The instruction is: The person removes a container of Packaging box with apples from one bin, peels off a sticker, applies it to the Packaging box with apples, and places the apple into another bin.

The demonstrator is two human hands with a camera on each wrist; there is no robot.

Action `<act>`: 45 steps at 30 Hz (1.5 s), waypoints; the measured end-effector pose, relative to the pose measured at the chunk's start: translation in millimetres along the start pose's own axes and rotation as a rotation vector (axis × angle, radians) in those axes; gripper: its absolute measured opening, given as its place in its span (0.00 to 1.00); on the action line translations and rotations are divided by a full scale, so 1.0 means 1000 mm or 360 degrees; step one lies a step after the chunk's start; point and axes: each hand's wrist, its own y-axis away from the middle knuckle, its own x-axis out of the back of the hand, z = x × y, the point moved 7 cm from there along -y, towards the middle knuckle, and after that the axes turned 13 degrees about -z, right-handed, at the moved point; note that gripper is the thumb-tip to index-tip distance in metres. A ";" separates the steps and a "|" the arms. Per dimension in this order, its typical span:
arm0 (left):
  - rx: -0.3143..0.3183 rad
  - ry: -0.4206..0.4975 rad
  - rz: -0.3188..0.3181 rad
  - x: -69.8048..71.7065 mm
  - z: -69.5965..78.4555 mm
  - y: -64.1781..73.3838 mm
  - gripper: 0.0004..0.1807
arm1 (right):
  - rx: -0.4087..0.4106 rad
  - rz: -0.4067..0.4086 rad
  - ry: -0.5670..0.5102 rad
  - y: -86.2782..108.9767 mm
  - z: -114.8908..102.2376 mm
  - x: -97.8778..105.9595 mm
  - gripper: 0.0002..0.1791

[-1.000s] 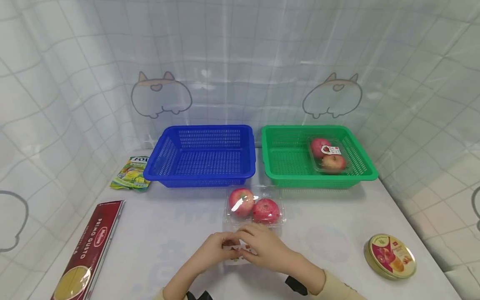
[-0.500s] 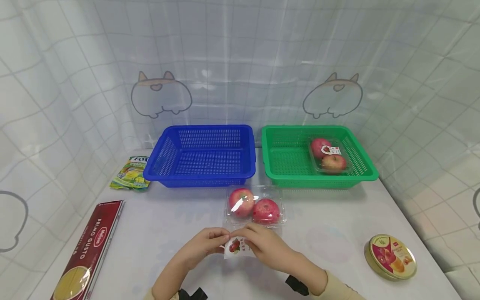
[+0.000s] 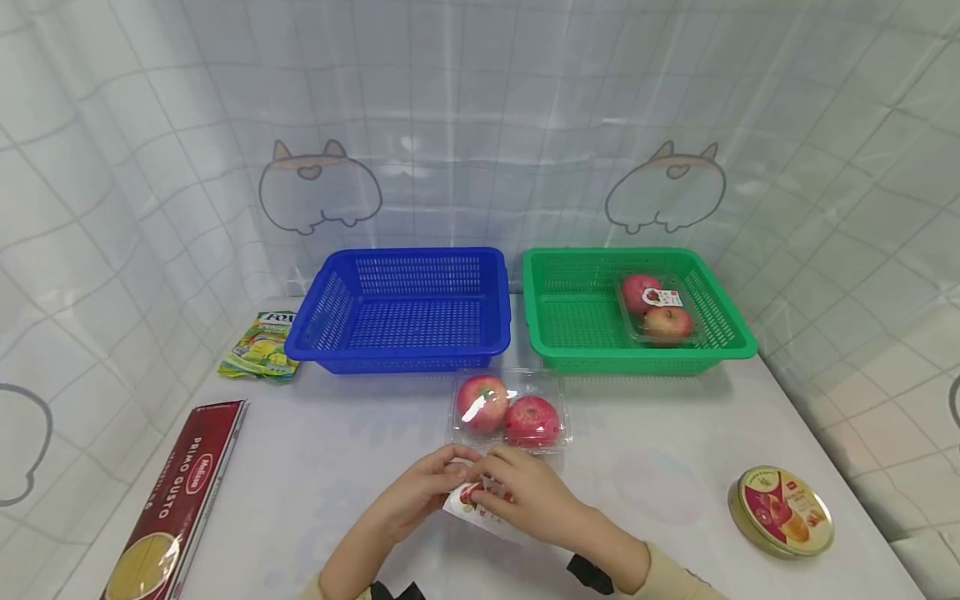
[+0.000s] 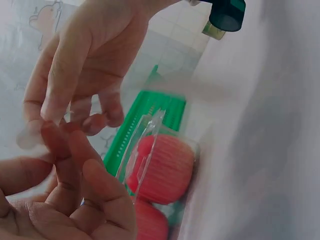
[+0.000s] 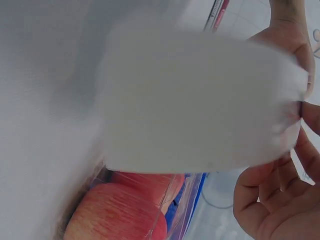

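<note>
A white label (image 3: 480, 510) with a red fruit print hangs slanted between my hands, above the table. My right hand (image 3: 532, 500) pinches its upper part, the thumb across the printed face. At the label's upper left corner, the fingertips of my left hand (image 3: 420, 493) pinch the edge, close against the right fingers. Seen from the right wrist, the label's blank white side (image 5: 195, 110) faces the camera. Just beyond the hands lies a clear plastic box (image 3: 551, 387) with two red apples (image 3: 532, 422) inside; this box shows no label on top.
A blue basket (image 3: 397, 365) and a green basket (image 3: 615, 365) stand at the back. In the green one sits a labelled apple box (image 3: 662, 298). Left are a red spaghetti pack (image 3: 197, 475) and green-yellow sachets (image 3: 258, 346); right, a round tin (image 3: 782, 511).
The label, mostly hidden by the fingers at first, came into view between the hands and now slants down to the right. My left hand shifted left, then back toward the right hand.
</note>
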 end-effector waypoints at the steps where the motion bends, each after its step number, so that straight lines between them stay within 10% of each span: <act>1: -0.0006 0.0014 0.0002 -0.001 0.000 0.000 0.11 | 0.0000 0.0016 -0.0024 0.000 0.000 0.000 0.08; 9: 0.0014 0.0110 0.0124 -0.004 0.000 -0.002 0.08 | -0.0102 0.0140 -0.0136 0.000 0.003 0.005 0.10; 19: 0.0053 0.0074 0.0267 0.003 -0.006 -0.002 0.14 | 0.0111 0.0321 -0.0016 0.001 -0.003 0.011 0.10; 29: 0.0159 -0.0533 0.0710 0.030 -0.015 0.015 0.16 | -0.0185 0.0156 -0.0596 0.003 0.023 0.023 0.06; 38: 0.0325 -0.1707 0.0862 0.026 -0.018 0.017 0.14 | -0.0547 0.0391 -0.1239 0.000 0.079 0.049 0.12; 45: 0.0336 -0.1929 0.1023 0.024 -0.003 0.021 0.14 | -0.0749 0.0525 -0.1360 -0.012 0.110 0.051 0.19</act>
